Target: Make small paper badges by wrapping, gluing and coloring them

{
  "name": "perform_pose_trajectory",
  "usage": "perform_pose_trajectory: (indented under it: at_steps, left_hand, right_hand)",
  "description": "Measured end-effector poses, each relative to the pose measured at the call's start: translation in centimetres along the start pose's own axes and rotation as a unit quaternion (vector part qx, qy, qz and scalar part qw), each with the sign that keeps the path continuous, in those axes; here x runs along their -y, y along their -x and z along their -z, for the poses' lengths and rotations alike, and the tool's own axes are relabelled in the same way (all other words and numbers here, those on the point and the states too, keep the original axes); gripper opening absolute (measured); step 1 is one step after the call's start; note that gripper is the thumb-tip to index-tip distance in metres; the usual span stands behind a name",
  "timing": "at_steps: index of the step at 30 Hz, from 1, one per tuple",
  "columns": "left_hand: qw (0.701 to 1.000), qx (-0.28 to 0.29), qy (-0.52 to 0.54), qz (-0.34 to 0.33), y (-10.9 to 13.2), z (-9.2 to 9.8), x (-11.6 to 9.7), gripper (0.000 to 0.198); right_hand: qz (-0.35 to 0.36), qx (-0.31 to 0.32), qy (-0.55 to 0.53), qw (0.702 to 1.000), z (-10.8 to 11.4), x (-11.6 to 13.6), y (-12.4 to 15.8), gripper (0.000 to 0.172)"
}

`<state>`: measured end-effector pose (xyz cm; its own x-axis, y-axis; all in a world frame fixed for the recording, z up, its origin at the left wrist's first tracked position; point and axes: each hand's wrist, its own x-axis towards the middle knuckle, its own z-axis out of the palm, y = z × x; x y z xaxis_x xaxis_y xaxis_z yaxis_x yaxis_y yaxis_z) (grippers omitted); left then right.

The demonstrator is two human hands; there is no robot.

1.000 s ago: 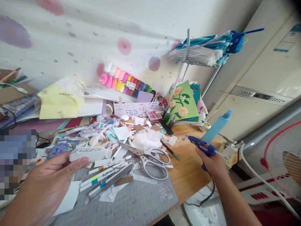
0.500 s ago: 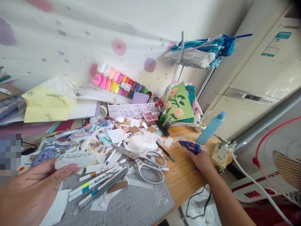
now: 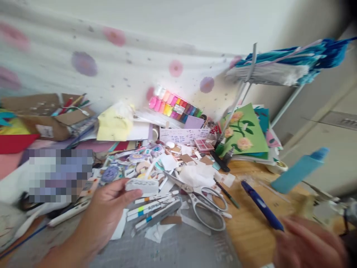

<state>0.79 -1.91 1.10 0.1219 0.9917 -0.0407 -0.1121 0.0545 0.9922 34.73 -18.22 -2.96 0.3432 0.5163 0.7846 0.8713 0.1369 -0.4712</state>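
White piece pinched above the clutter!

Left hand, thumb and fingers squeezing it over a heap of scraps; a slack pinch could lose it among lookalikes. Out right, the blurred right hand meets the blue tool's near end; can't tell if those fingers grip! One wide swing might topple the blue bottle, contents unclear. At the back, a cardboard box holds pencil-like sticks; a pack shows coloured blocks.

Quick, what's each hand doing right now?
Left hand: closed, pinching a white piece.
Right hand: blurred, at the near end of a blue tool; whether it's gripping cannot be told.
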Motion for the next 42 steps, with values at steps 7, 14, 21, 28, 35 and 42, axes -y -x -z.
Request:
perform_pose_trajectory:
  at_steps: [7,14,21,28,35,42]
  left_hand:
    - [0.999,0.043,-0.003,-0.030,0.6,0.4,0.2,0.011]
    - [0.992,0.068,-0.068,-0.079,0.2,0.9,-0.2,0.010]
    - [0.996,0.047,-0.039,-0.059,0.2,0.3,-0.3,0.013]
    - [0.994,0.048,-0.049,-0.089,0.0,0.2,-0.6,0.010]
    - [0.991,0.048,-0.059,-0.111,0.1,0.3,-0.8,0.012]
    - [0.988,0.043,-0.073,-0.125,0.1,0.4,-0.5,0.013]
  right_hand:
    - [-0.198,0.356,-0.373,0.834,-13.0,13.3,-5.7,0.020]
    - [-0.247,0.415,-0.496,0.722,-17.5,15.3,-7.6,0.019]
    - [-0.008,0.208,-0.370,0.905,-15.7,14.9,-7.0,0.008]
    - [0.288,0.138,-0.267,0.909,-14.0,15.3,-6.3,0.021]
    - [0.366,0.135,-0.201,0.899,-14.1,14.8,-5.4,0.016]
    - [0.383,0.135,-0.219,0.887,-14.2,14.9,-5.8,0.015]
